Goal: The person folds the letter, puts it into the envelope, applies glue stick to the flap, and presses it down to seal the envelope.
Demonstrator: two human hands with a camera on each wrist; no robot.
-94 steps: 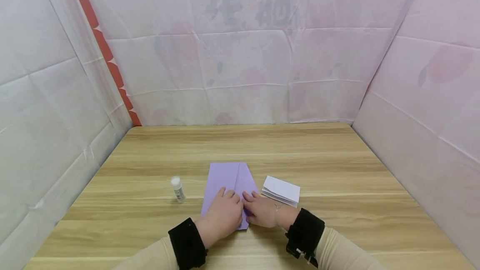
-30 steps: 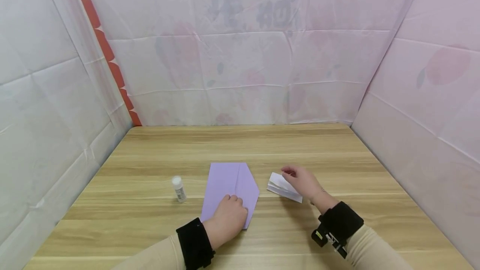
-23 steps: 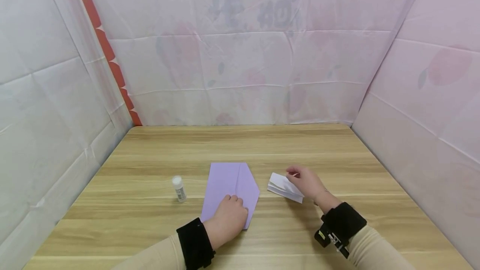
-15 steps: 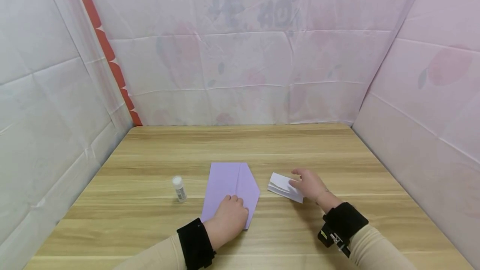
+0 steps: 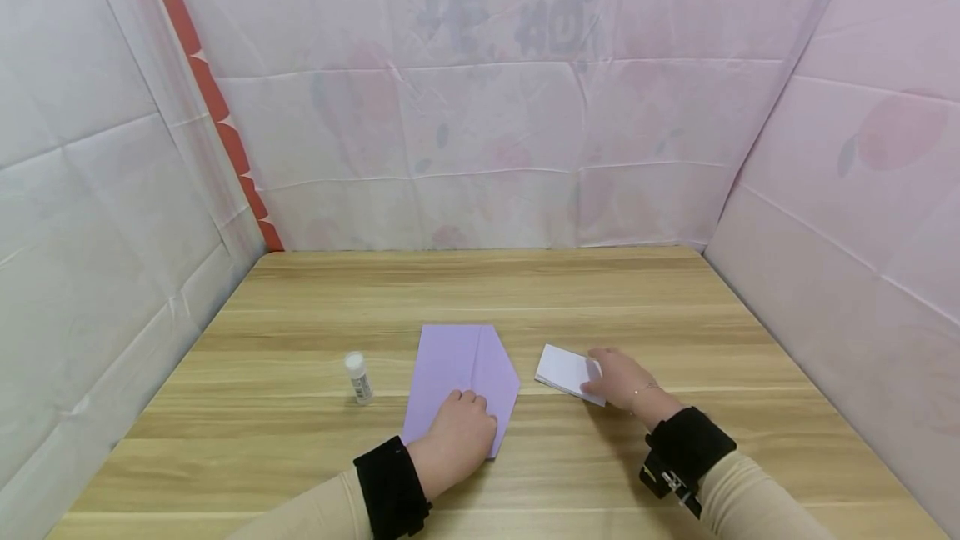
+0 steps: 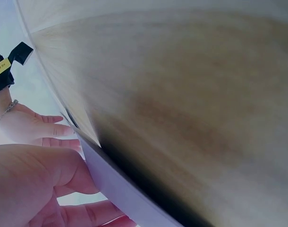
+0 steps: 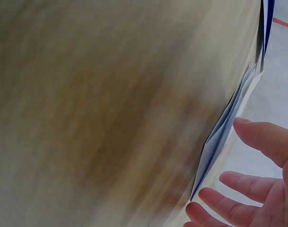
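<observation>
My left hand (image 5: 457, 433) lies flat on the near end of the purple folded paper (image 5: 459, 373), fingers relaxed, pinning it to the tabletop (image 5: 480, 290). The paper's long axis runs away from me, its centre crease pointing toward the far wall. My right hand (image 5: 621, 379) rests with straight fingers on the white folded paper (image 5: 566, 370), just right of the purple one, lying slantwise. A small glue stick (image 5: 357, 377) stands upright to the left, apart.

folded sheet (image 5: 461, 369): lilac | paper stack (image 5: 566, 371): white | table (image 5: 675, 315): woodgrain
</observation>
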